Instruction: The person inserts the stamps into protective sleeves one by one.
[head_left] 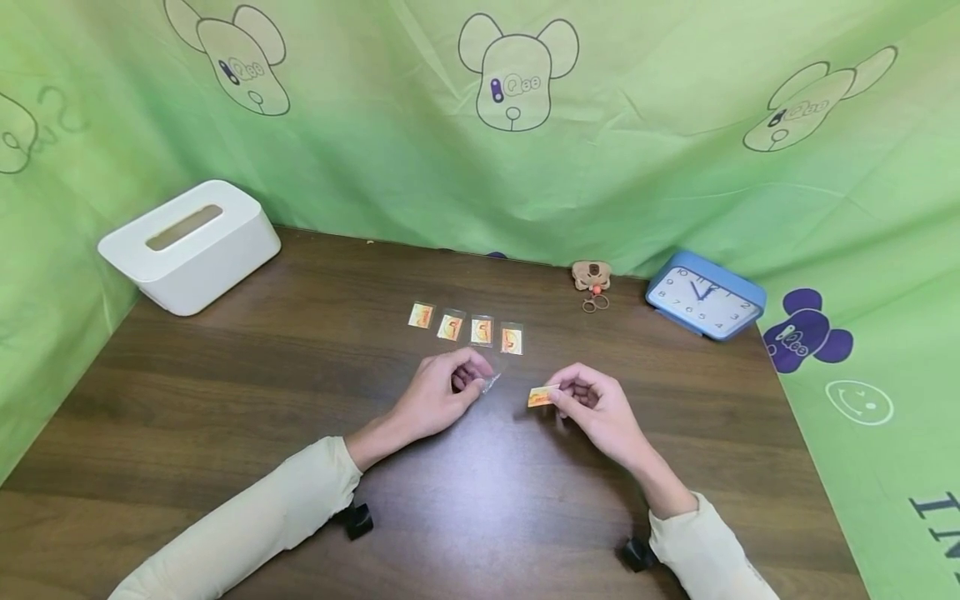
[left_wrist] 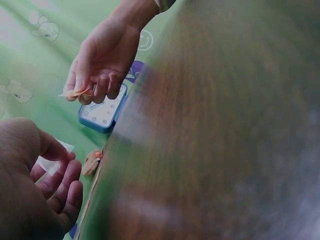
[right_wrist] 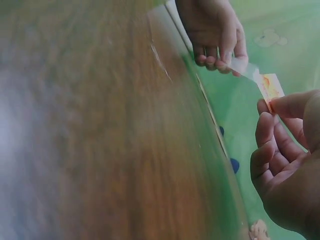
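Observation:
My left hand point(head_left: 441, 392) pinches a small clear plastic sleeve point(head_left: 491, 382) between thumb and forefinger. The sleeve looks whitish and see-through in the left wrist view point(left_wrist: 52, 161). To its right, my right hand point(head_left: 600, 408) holds a small orange-and-yellow printed card point(head_left: 542, 396) by one edge, between thumb and fingers. Both hands are above the table, a short gap apart in the head view. Just beyond the left hand, several similar cards point(head_left: 482, 331) in clear sleeves lie in a slanting row.
A white tissue box point(head_left: 217, 258) stands at the back left of the brown wooden table point(head_left: 300, 350). At the back right are a brown bear-face keyring point(head_left: 591, 275) and a blue clock point(head_left: 705, 296). A green printed curtain point(head_left: 420, 167) hangs behind the table.

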